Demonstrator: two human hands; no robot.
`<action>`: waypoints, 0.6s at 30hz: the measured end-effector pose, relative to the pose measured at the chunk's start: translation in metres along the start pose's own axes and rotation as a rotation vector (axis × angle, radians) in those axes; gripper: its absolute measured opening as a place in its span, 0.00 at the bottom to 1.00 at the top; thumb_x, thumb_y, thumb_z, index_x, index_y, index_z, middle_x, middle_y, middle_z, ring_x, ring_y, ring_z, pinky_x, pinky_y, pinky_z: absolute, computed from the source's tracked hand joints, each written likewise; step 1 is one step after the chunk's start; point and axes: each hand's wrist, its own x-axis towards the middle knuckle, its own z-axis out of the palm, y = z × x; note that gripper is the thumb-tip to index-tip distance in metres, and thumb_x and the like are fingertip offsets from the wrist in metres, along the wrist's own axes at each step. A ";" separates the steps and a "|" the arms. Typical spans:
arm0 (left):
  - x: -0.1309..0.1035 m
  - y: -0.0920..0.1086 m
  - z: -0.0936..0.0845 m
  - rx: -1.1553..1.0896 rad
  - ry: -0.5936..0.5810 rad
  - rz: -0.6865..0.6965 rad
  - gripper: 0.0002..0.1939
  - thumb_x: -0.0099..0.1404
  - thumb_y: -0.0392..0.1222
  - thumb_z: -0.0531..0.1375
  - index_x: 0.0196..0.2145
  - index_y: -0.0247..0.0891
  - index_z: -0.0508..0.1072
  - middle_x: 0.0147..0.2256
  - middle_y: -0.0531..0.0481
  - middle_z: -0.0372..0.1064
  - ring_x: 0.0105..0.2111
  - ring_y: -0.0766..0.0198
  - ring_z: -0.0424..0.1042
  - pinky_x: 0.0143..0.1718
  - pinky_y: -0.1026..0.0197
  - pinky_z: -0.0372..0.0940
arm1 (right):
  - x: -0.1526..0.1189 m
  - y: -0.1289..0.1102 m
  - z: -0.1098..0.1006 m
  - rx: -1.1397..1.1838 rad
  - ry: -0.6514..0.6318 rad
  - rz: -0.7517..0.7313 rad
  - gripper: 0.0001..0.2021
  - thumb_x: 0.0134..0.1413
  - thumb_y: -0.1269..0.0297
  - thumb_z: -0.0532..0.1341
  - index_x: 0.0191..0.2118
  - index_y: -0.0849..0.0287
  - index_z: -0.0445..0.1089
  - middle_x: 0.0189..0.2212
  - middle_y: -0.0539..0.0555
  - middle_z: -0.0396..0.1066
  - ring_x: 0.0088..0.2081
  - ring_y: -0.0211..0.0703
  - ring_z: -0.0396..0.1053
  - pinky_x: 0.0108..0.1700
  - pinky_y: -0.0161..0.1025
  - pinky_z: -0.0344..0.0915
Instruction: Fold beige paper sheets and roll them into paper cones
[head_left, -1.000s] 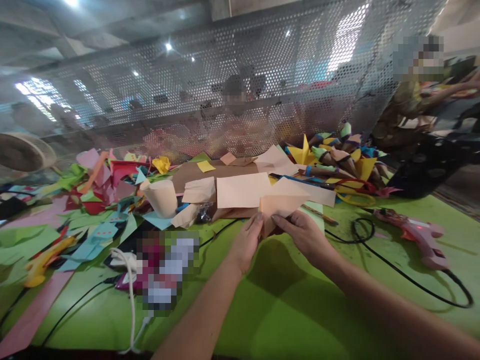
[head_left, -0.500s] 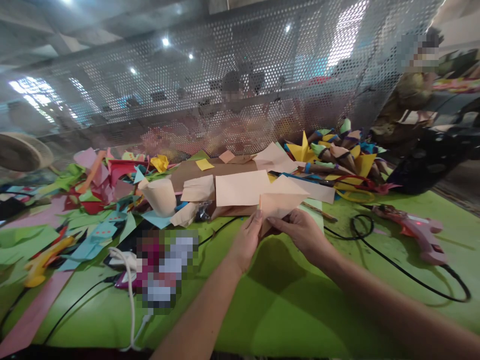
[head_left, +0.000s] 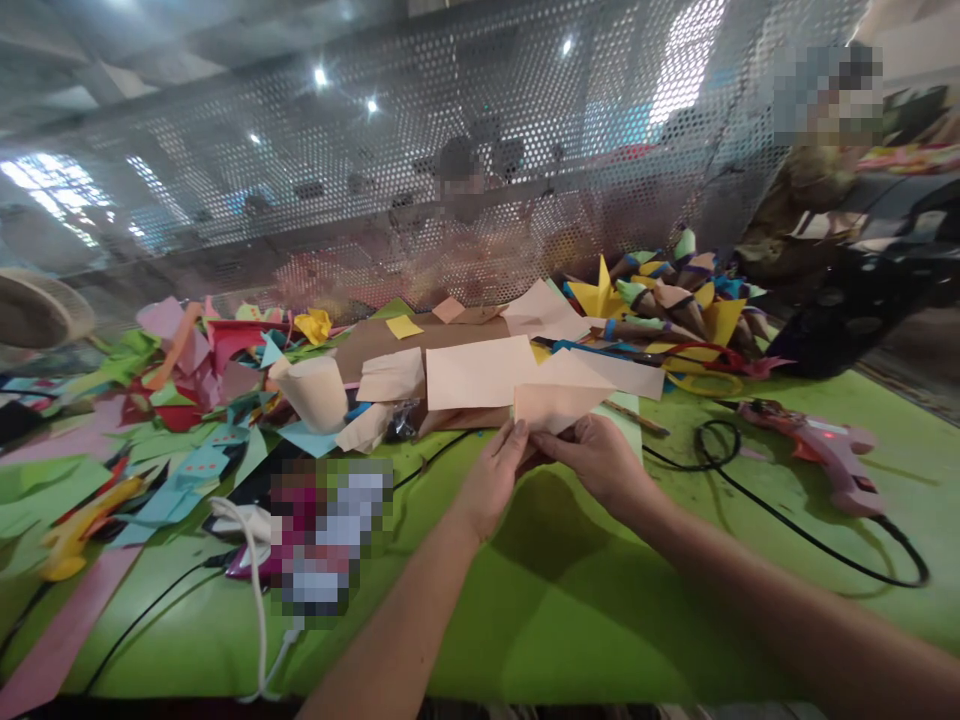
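Note:
Between my two hands is a folded piece of pale peach paper, held a little above the green table. My left hand pinches its lower left corner, thumb on the near face. My right hand grips the lower edge, with its thumb and fingers close to the left ones. The fingers behind the paper are partly hidden. Just beyond it lie a flat peach sheet and another pale sheet. A pencil-like stick rests right of my right hand.
A pink glue gun with a black cord lies at right, a yellow one at left. A white paper cup shape, colored paper scraps and a power strip sit left. Paper cones pile up before a perforated metal panel.
The folded paper has tilted, and its front flap now looks lower and flatter between my fingers. Both hands keep their hold. The whole view has shifted slightly.

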 end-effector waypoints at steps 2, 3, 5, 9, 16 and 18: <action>0.000 0.000 0.000 -0.007 -0.053 0.003 0.18 0.63 0.50 0.65 0.46 0.37 0.78 0.50 0.41 0.75 0.57 0.49 0.69 0.63 0.45 0.58 | 0.000 0.000 -0.001 -0.060 0.010 -0.009 0.13 0.45 0.52 0.69 0.31 0.57 0.78 0.30 0.54 0.80 0.33 0.52 0.77 0.40 0.48 0.73; 0.000 -0.001 -0.001 -0.014 -0.073 0.004 0.18 0.63 0.50 0.64 0.46 0.36 0.78 0.51 0.41 0.75 0.57 0.49 0.69 0.64 0.45 0.57 | 0.000 0.000 -0.001 -0.093 0.013 -0.010 0.12 0.46 0.53 0.68 0.30 0.57 0.78 0.30 0.55 0.80 0.33 0.53 0.77 0.40 0.48 0.73; 0.001 -0.002 -0.003 -0.020 -0.079 0.006 0.18 0.64 0.50 0.64 0.47 0.36 0.78 0.50 0.40 0.75 0.57 0.49 0.69 0.64 0.45 0.57 | 0.000 -0.001 -0.002 -0.139 0.005 -0.007 0.12 0.47 0.53 0.67 0.29 0.58 0.78 0.29 0.55 0.80 0.32 0.53 0.77 0.41 0.49 0.73; 0.003 -0.005 -0.006 -0.010 -0.078 0.005 0.18 0.64 0.50 0.63 0.46 0.35 0.78 0.50 0.40 0.76 0.57 0.49 0.69 0.63 0.45 0.56 | -0.001 -0.004 -0.002 -0.150 0.010 -0.017 0.12 0.47 0.53 0.66 0.28 0.58 0.78 0.29 0.56 0.80 0.33 0.53 0.77 0.41 0.48 0.72; 0.005 -0.008 -0.009 0.060 -0.061 0.046 0.18 0.65 0.51 0.62 0.46 0.35 0.78 0.50 0.40 0.75 0.56 0.50 0.69 0.62 0.47 0.57 | 0.000 -0.001 -0.003 -0.239 0.066 -0.058 0.11 0.48 0.54 0.66 0.29 0.57 0.79 0.29 0.54 0.80 0.35 0.54 0.76 0.41 0.48 0.73; 0.004 -0.007 -0.009 0.078 -0.058 0.041 0.19 0.65 0.52 0.62 0.47 0.36 0.77 0.50 0.41 0.75 0.56 0.51 0.69 0.62 0.48 0.57 | 0.000 0.001 -0.005 -0.237 0.051 -0.052 0.12 0.48 0.53 0.66 0.29 0.57 0.79 0.29 0.54 0.80 0.35 0.55 0.76 0.42 0.49 0.73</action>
